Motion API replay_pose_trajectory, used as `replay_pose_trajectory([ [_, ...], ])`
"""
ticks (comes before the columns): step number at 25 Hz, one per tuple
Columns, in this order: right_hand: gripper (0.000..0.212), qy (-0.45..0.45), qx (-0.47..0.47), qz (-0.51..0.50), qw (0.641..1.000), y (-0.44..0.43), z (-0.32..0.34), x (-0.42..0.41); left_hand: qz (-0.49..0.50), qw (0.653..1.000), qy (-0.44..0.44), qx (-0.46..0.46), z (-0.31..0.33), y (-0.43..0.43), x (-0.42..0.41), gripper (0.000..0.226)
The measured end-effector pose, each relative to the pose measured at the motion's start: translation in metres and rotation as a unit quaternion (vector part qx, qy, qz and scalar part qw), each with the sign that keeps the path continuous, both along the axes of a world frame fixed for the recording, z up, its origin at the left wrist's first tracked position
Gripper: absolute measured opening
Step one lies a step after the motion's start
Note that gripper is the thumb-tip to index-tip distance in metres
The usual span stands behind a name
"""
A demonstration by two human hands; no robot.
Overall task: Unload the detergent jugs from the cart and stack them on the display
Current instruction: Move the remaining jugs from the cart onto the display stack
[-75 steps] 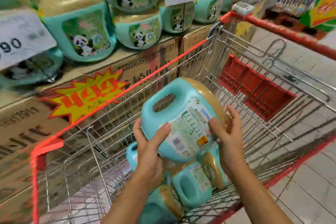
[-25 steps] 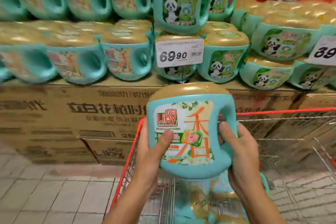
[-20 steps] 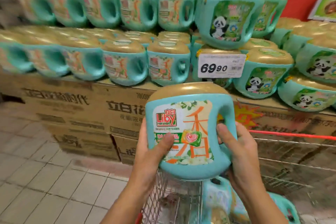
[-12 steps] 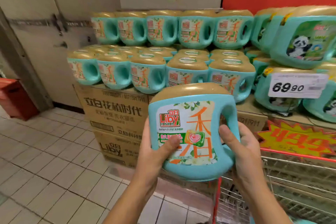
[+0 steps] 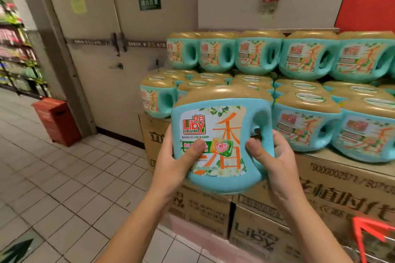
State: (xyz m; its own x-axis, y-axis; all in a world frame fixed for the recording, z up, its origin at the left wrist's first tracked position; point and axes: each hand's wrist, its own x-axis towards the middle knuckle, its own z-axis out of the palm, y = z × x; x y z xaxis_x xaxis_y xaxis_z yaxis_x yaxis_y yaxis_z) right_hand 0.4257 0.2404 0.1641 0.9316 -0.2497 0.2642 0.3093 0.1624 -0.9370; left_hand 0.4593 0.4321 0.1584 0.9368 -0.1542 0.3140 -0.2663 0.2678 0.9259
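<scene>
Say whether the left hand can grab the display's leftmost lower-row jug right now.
Probably not yet: the left hand grips the teal gold-capped plastic detergent jug with the right hand, though nothing blocks the leftmost lower-row jug.

The held jug (image 5: 222, 141) sits before jugs (image 5: 307, 121) stacked on boxes (image 5: 333, 190); a bin (image 5: 56, 120) stands left, the cart (image 5: 372, 239) right.

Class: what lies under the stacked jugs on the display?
Printed cardboard cartons support the stacked jugs. The held jug, left hand and right hand hide part of the carton tops.
</scene>
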Motion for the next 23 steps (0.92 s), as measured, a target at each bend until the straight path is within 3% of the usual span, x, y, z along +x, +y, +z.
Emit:
replay_pose_trajectory([
  [3,0.069,-0.001,-0.032,0.002,0.999,0.023,0.009,0.056,0.033,0.999,-0.01,0.032,0.008,0.027,0.051,0.08],
  [6,0.057,-0.018,-0.066,-0.013,0.998,0.044,0.021,0.124,0.049,0.996,-0.032,0.062,0.021,0.053,0.118,0.068],
  [10,0.073,-0.032,-0.135,-0.048,0.989,0.062,0.057,0.216,0.051,0.989,-0.067,0.118,0.062,0.08,0.222,0.073],
  [14,0.066,-0.051,-0.24,-0.063,0.967,0.073,0.104,0.31,0.036,0.978,-0.103,0.177,0.104,0.097,0.315,0.067],
  [19,0.066,-0.041,-0.291,-0.084,0.952,0.086,0.131,0.409,0.043,0.98,-0.083,0.176,0.124,0.111,0.424,0.087],
  [23,0.068,-0.001,-0.317,-0.091,0.944,0.092,0.127,0.468,0.021,0.981,-0.065,0.184,0.123,0.118,0.493,0.088],
])
